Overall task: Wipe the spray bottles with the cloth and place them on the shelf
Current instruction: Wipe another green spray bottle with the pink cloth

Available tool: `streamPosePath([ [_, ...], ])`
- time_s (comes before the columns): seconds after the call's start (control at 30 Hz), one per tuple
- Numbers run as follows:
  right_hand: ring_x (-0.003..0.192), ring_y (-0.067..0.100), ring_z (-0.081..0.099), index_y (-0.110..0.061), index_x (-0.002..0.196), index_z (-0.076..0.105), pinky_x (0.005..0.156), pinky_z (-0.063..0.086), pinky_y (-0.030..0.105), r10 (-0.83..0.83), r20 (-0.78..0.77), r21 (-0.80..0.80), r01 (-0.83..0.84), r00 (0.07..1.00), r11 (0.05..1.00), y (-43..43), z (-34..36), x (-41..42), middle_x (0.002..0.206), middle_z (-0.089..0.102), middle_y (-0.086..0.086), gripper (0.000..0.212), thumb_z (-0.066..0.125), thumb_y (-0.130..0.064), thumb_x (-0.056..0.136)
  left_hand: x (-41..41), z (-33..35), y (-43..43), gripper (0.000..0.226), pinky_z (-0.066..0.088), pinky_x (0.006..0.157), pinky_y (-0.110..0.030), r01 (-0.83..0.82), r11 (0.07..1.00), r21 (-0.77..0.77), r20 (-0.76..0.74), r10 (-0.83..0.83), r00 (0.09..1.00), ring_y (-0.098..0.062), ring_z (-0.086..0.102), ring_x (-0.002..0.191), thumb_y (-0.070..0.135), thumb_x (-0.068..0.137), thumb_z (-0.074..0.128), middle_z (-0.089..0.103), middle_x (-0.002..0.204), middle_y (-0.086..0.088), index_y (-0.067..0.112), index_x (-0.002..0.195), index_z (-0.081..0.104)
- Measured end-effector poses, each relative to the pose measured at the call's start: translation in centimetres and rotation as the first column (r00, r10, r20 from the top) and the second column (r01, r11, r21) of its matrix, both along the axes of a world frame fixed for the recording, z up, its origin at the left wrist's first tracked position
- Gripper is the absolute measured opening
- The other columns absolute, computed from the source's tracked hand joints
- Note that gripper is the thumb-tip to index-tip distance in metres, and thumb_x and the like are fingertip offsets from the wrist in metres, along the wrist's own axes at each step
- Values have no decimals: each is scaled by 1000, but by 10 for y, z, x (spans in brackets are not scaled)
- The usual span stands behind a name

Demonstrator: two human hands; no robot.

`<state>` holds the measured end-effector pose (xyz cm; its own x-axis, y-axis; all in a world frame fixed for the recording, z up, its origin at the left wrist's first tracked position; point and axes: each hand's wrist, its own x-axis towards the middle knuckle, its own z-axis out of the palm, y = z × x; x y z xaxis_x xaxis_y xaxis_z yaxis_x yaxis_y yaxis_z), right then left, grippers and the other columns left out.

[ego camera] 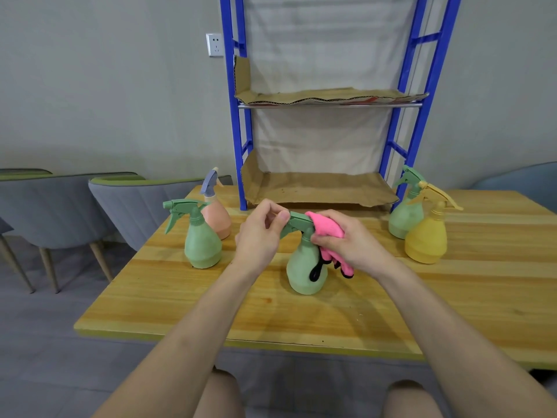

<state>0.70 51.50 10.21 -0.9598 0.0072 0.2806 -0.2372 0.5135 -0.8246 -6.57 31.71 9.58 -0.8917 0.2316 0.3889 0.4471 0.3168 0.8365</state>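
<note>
Head view: I wiped the green bottle (304, 273), mid-tabletop (211, 300).
Left hand (260, 236) pinched its nozzle (297, 221), right hand (351, 241) squeezed the cloth (327, 226); shelf (319, 187) next, I guessed.

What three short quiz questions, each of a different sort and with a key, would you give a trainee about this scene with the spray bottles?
1. True or false: a spray bottle already stands on the blue metal shelf rack lined with brown cardboard.
2. The left hand pinches the trigger head of the middle pale green plastic spray bottle. What does the right hand hold against it? A. a pink cloth B. a sponge C. nothing
3. Count: how many plastic spray bottles are in view?

Key: 1 false; 2 A; 3 five.
</note>
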Motion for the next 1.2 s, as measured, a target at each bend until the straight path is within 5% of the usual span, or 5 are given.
streamPosePath([
  [0.13,75,18,74,-25,132,60,66,60,34,39,54,-167,-30,998,986,6,3,7,97,78,6,32,70,-27,101,-3,1,0,12,51,95,-58,-4,1000,-7,-1,4,1000,-12,64,93,41,102,60,67,89,25,45,90,60],
  [0.3,109,10,68,-28,125,66,111,47,36,-143,-96,-173,124,985,977,11,0,6,99,76,-12,32,39,-42,113,-4,0,2,13,53,95,-56,-12,1000,3,13,12,1000,-12,65,99,39,103,60,68,94,23,47,93,60],
  [0.47,107,-11,61,-39,116,63,94,46,22,-159,-29,-207,150,987,967,4,15,4,119,67,-13,27,36,-42,113,-2,1,5,14,53,95,-57,-16,1000,-5,4,16,1000,-10,64,96,40,103,60,67,94,28,49,93,61],
  [0.77,125,12,44,-22,135,59,101,34,26,-44,-149,340,93,988,936,2,-1,-14,127,54,-9,29,54,-18,106,2,0,8,8,53,88,-56,-35,999,-4,-33,34,999,-9,61,81,50,93,56,65,79,22,44,89,60],
  [1.2,105,18,58,-20,127,63,81,55,40,-150,-427,580,397,892,711,-16,-6,-11,116,70,-5,44,72,-46,92,8,1,9,17,52,88,-52,-35,998,-44,-56,33,998,-12,62,83,34,102,62,67,82,9,33,86,57],
])
